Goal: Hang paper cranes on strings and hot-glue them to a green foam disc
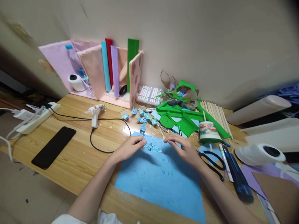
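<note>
- The small patterned paper piece point(153, 147) lies on the far end of the blue sheet point(161, 180), between the two hands.
- The left hand point(129, 148) has its fingers drawn narrow, and the tips pinch the piece's left end.
- The right hand point(184, 150) rests on the sheet with its fingers loosely bent. Its tips are just beside the piece's right end and grip nothing that shows.
- The piece carries dark marks that are too small to read. The printed cup point(208, 130) shows a picture band, but no words can be made out.
- Black scissors point(212, 163) lie just right of the right hand, partly under the wrist.
- More folded blue bits point(141, 119) sit beyond the sheet, near green paper scraps point(181, 118).
- A glue gun point(95, 113) stands to the left, and its cord runs toward the sheet.
- A dark phone point(54, 147) lies well apart at the table's left edge.
- The sheet's near corner and both forearms are cut off at the bottom.
</note>
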### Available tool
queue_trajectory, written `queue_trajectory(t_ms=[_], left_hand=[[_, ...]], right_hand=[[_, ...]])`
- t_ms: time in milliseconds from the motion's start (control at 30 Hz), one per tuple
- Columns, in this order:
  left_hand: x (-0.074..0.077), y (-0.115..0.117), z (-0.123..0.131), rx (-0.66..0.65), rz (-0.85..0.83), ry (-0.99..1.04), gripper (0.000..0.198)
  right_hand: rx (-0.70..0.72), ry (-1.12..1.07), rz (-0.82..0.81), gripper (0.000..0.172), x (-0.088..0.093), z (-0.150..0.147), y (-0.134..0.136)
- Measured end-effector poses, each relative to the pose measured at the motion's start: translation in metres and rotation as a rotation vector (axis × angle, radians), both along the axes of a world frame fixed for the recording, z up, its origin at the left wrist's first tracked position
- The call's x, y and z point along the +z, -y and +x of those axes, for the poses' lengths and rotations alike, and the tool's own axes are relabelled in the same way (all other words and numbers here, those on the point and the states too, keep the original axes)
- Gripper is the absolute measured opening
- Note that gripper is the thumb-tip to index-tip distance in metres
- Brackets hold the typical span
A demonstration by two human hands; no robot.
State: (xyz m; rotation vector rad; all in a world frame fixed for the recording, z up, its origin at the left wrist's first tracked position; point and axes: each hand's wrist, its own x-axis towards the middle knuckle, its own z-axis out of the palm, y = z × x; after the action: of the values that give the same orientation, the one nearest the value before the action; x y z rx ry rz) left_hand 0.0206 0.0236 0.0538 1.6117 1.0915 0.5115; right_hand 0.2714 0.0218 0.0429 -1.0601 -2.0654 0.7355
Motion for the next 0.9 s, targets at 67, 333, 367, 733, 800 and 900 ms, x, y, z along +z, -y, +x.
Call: queue_trajectory(t_ms=[67,333,367,733,800,900], left_hand=[[0.01,-0.008,-0.017,0.104,-0.005,0.066,0.036],[0.032,-0.073,-0.07,0.246,0.198,-0.155,0.037],[0.029,-0.08,-0.07,0.167,0.191,-0.246,0.038],[0.005,-0.087,-0.059,0.391,0.305,-0.748,0.038],[0.005,-0.089,-0.066,0.507,0.343,-0.787,0.035],[-0.004,-0.098,-0.072,0.543,0.342,-0.79,0.028]], right_hand=[[-0.022,-0.043,-0.021,0.017,0.0,-0.002,-0.002],[-0.067,-0.19,-0.135,0.011,0.003,-0.025,-0.009],[-0.063,-0.192,-0.151,0.012,0.002,-0.028,-0.01],[-0.034,-0.156,-0.274,0.016,0.0,-0.047,-0.012],[-0.034,-0.145,-0.287,0.018,0.0,-0.049,-0.012],[-0.015,-0.159,-0.305,0.018,0.0,-0.055,-0.012]])
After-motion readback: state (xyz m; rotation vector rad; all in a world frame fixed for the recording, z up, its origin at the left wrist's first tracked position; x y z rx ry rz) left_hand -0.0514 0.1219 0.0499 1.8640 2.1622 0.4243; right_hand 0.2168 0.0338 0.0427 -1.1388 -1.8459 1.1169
